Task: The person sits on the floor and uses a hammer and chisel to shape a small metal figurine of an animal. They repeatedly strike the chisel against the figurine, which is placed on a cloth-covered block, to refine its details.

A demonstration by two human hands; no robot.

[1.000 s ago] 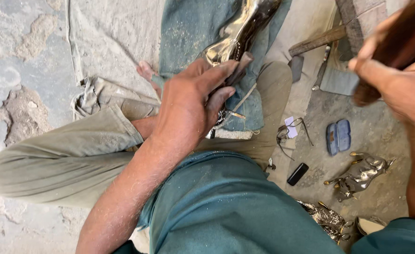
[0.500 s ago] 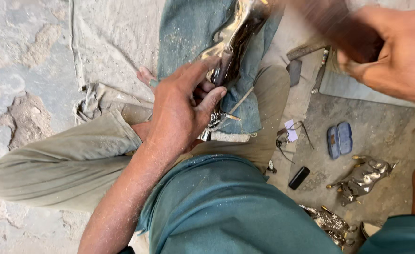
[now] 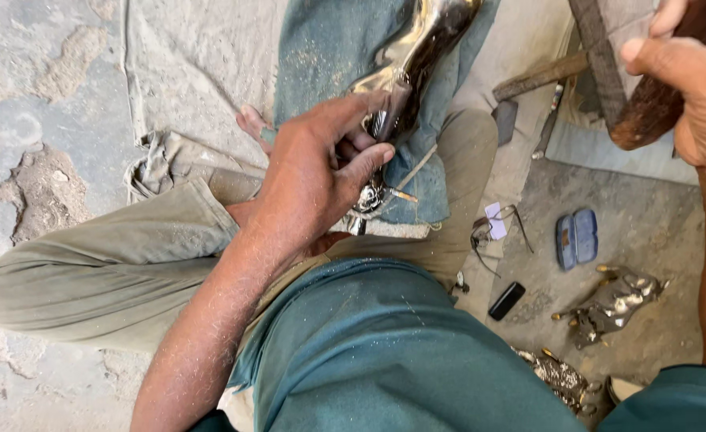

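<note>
Your left hand clamps the shiny metal piece steady on the blue cloth (top centre); right hand grips a wooden mallet.

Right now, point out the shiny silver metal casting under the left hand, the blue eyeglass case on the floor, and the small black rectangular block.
Shiny silver metal casting [image 3: 433, 32], head view, on its polished upper body.
Blue eyeglass case [image 3: 577, 238], head view, at its middle seam.
Small black rectangular block [image 3: 506, 300], head view, on its flat top.

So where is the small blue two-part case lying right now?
In the head view the blue two-part case lies on the grey floor at the right, below the right hand, between the eyeglasses and the shiny metal casting.
</note>
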